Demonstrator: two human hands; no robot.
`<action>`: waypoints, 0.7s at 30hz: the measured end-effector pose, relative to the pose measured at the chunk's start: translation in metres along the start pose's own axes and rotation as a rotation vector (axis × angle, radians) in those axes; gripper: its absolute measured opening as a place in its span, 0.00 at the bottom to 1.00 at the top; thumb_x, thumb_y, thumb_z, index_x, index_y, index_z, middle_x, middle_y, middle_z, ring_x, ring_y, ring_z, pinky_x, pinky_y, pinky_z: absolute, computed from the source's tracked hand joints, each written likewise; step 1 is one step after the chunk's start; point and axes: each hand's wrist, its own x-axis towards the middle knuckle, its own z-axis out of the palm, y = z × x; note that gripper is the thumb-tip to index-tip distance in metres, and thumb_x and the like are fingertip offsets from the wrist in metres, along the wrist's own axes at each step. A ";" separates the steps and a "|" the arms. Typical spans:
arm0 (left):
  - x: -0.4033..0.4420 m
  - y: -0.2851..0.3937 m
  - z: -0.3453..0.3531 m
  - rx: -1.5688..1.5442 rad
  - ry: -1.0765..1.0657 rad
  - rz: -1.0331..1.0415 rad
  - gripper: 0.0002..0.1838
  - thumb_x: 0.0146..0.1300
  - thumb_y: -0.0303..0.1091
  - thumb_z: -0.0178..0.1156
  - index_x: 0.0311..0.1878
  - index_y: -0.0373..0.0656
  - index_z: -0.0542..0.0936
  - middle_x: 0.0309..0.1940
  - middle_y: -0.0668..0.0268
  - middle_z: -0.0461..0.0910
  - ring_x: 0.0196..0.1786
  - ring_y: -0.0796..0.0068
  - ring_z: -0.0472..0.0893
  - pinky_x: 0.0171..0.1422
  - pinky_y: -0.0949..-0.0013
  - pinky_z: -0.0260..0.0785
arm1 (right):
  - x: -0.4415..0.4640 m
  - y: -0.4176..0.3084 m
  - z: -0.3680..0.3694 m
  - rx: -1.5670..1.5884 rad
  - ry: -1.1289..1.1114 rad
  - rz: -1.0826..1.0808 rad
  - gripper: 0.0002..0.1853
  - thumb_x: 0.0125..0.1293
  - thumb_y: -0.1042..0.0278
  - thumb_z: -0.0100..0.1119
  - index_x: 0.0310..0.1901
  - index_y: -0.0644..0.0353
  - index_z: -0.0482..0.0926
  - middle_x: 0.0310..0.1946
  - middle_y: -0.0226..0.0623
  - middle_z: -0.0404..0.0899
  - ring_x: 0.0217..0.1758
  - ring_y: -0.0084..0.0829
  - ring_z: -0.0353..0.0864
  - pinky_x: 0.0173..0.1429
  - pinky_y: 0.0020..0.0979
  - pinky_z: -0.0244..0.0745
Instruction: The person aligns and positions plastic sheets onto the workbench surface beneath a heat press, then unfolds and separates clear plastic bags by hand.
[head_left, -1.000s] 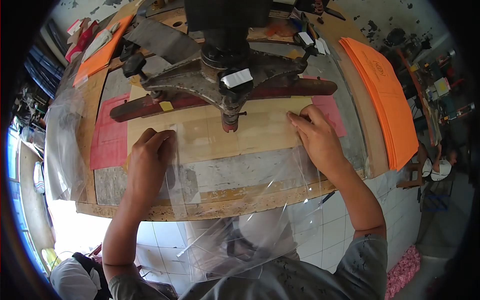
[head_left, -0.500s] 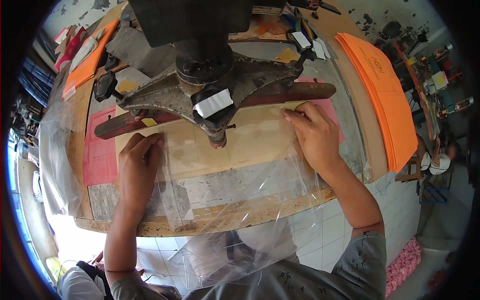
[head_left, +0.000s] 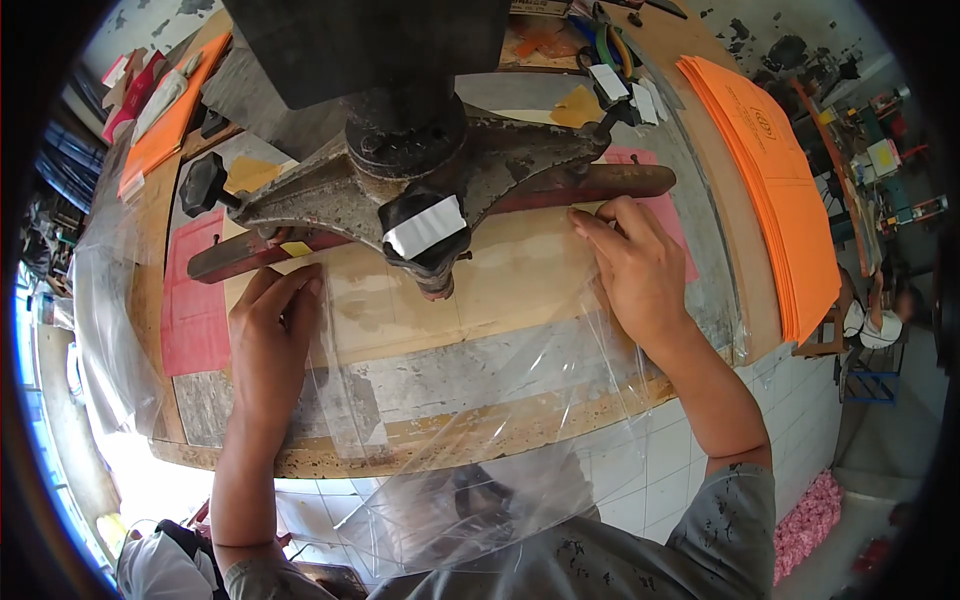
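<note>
A clear plastic sheet (head_left: 480, 425) stretches over the worktable's front edge and hangs down towards my lap. My left hand (head_left: 268, 325) pinches its left edge between thumb and fingers. At the far right corner, my right hand (head_left: 645, 275) pinches the sheet too, close under a long dark red bar (head_left: 625, 183). The plastic's far part lies over tan paper (head_left: 400, 320), and the exact far edge is hard to see. Above it stands a heavy metal press head (head_left: 310, 188) with black knobs and a white label, hiding the middle of the bar.
Pink sheets (head_left: 193, 310) lie on the table at both sides. A stack of orange printed sheets (head_left: 765, 190) rests at the right edge. More clear plastic (head_left: 115, 330) hangs at the left. Pliers (head_left: 612, 48) lie at the back. A person (head_left: 878, 318) is at far right.
The view has shifted slightly. Both hands keep their pinch on the plastic sheet at nearly the same places, and the press head has not visibly moved.
</note>
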 end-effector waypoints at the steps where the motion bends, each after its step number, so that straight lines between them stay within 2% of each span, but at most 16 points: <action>1: 0.000 0.000 0.000 0.002 -0.001 -0.004 0.09 0.72 0.25 0.66 0.52 0.36 0.89 0.35 0.60 0.81 0.31 0.70 0.80 0.38 0.66 0.71 | 0.000 0.000 0.000 0.001 -0.002 0.000 0.16 0.62 0.76 0.68 0.51 0.53 0.90 0.40 0.30 0.78 0.44 0.33 0.83 0.40 0.38 0.83; 6: 0.000 0.002 0.000 0.010 0.039 0.049 0.10 0.71 0.25 0.66 0.52 0.37 0.89 0.36 0.57 0.83 0.31 0.64 0.82 0.38 0.62 0.73 | 0.000 -0.002 -0.003 0.038 0.010 0.021 0.15 0.62 0.78 0.68 0.50 0.54 0.90 0.40 0.32 0.78 0.42 0.35 0.83 0.41 0.39 0.82; 8: -0.001 0.006 -0.005 0.044 -0.015 -0.044 0.10 0.71 0.28 0.66 0.52 0.39 0.89 0.36 0.54 0.85 0.31 0.57 0.84 0.38 0.59 0.75 | 0.002 -0.004 -0.002 0.056 0.021 0.020 0.15 0.62 0.79 0.68 0.50 0.55 0.90 0.39 0.33 0.78 0.42 0.36 0.83 0.41 0.39 0.81; 10: -0.002 0.004 -0.006 0.048 -0.014 -0.028 0.10 0.71 0.28 0.65 0.52 0.39 0.89 0.36 0.52 0.85 0.32 0.53 0.85 0.39 0.57 0.75 | 0.002 -0.005 -0.003 0.059 0.012 0.025 0.15 0.62 0.80 0.68 0.50 0.55 0.90 0.39 0.34 0.78 0.42 0.37 0.83 0.42 0.39 0.81; 16: -0.005 0.003 -0.011 0.009 -0.043 -0.047 0.12 0.70 0.27 0.63 0.53 0.37 0.88 0.35 0.49 0.85 0.34 0.48 0.85 0.41 0.54 0.76 | 0.004 -0.009 -0.003 0.078 -0.011 0.052 0.18 0.61 0.83 0.69 0.51 0.54 0.90 0.39 0.34 0.79 0.43 0.37 0.84 0.45 0.39 0.80; 21: -0.008 -0.001 -0.010 -0.096 -0.041 -0.094 0.13 0.69 0.26 0.63 0.54 0.35 0.87 0.36 0.46 0.85 0.37 0.43 0.85 0.45 0.51 0.77 | 0.004 -0.013 -0.005 0.109 -0.047 0.093 0.10 0.69 0.78 0.67 0.50 0.64 0.89 0.39 0.39 0.80 0.41 0.38 0.83 0.44 0.38 0.77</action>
